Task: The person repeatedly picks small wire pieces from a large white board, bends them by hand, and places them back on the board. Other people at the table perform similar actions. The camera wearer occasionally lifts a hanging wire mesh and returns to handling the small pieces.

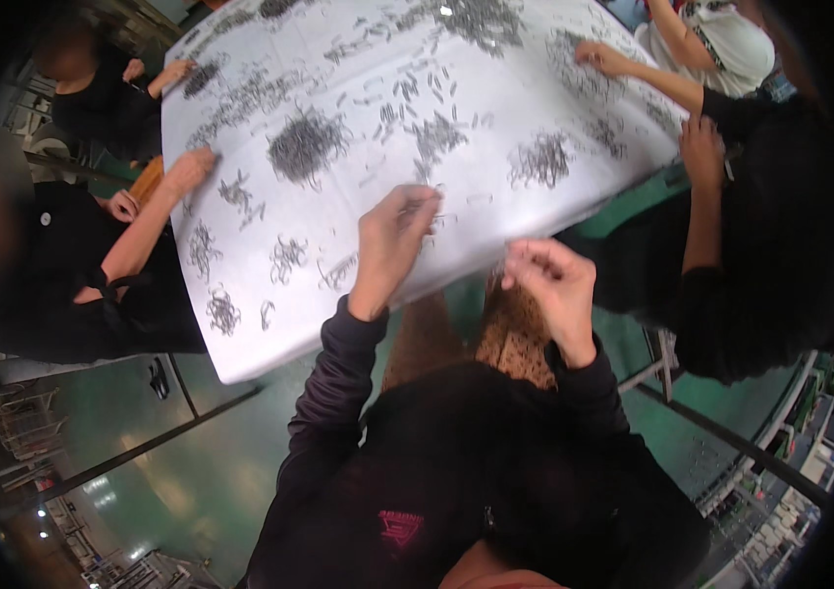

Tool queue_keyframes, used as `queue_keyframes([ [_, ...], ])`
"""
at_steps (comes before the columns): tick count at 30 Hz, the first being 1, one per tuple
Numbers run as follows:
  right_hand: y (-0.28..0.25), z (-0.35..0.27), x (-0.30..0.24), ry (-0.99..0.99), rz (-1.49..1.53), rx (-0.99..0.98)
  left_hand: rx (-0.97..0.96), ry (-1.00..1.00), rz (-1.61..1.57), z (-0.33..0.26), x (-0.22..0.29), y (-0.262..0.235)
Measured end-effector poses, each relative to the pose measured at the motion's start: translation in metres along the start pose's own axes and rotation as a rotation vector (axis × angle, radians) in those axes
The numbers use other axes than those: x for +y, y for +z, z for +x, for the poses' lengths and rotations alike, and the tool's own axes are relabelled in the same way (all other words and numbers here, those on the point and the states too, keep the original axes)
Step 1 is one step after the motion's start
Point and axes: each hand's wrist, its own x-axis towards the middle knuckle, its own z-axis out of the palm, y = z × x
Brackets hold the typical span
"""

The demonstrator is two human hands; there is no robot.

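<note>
Over the near part of the white-covered table (338,280), my left hand (395,245) has its thumb and fingertips pinched together. A small thin piece seems to show at its fingertips, too blurred to name. My right hand (556,285) hangs just off the table's near edge, its thumb and fingers also pinched. Whatever it holds, if anything, is too small to make out. Just beyond my left hand is a loose pile of small dark, thin pieces (436,137). Several curved, wire-like pieces (336,272) lie beside my left wrist.
More heaps cover the table: a dense dark pile (307,145), a looser one (540,160) at the right, and small clusters (222,312) near the left corner. People sit on both sides; one hand (189,169) reaches in from the left, another (605,57) from the right.
</note>
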Motion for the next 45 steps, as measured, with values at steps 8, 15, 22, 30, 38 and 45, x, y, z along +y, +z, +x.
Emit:
queue_keyframes([
  [8, 0.001, -0.001, 0.014, -0.041, 0.054, 0.065, -0.165, 0.123, -0.27, -0.036, 0.04, 0.036],
  [15, 0.007, -0.007, 0.014, -0.236, -0.259, 0.084, -0.003, 0.123, -0.119, -0.048, 0.026, 0.05],
  [22, 0.007, 0.011, 0.009, -0.289, -0.26, 0.117, 0.068, 0.057, -0.116, -0.059, 0.034, 0.054],
  [30, 0.067, 0.181, 0.071, -0.531, -0.769, -0.266, 0.052, 0.087, -0.04, -0.064, 0.021, 0.046],
  [38, 0.079, 0.202, 0.118, -0.475, -0.935, -0.259, 0.072, 0.061, -0.097, -0.07, 0.021, 0.038],
  [45, 0.034, 0.117, 0.036, -0.021, -0.239, -0.304, 0.05, 0.122, -0.084, -0.062, 0.019, 0.03],
])
